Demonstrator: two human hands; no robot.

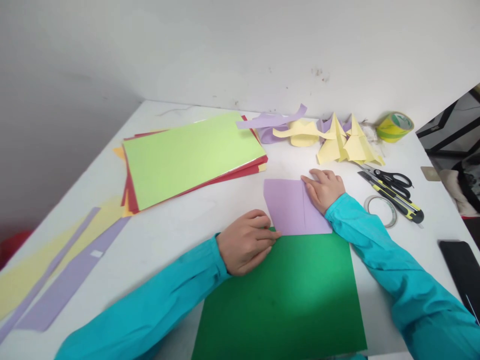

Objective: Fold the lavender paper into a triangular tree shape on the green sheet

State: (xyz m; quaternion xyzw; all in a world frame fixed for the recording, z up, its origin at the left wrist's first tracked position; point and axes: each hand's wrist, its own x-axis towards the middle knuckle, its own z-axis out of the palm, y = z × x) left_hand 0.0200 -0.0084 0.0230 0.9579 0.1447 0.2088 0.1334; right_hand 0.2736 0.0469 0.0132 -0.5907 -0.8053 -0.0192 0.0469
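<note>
A small sheet of purple paper [285,206] with a crease line down it lies partly over the top edge of a green sheet [285,295]. At its lower left corner, my left hand [248,242] holds the paper with its fingertips, the other fingers curled. My right hand [324,190] rests over the paper's upper right part, its fingertips at the top edge, holding it there. The paper's right edge is partly hidden under this hand and the blue-green sleeve.
A stack of coloured paper topped by light green [195,157] lies back left. Purple strips [75,272] lie at left. Folded yellow paper shapes [333,142] stand by the wall. On the right are tape [395,127], scissors [394,181], a cutter [397,200], a tape ring [381,211] and a phone [459,272].
</note>
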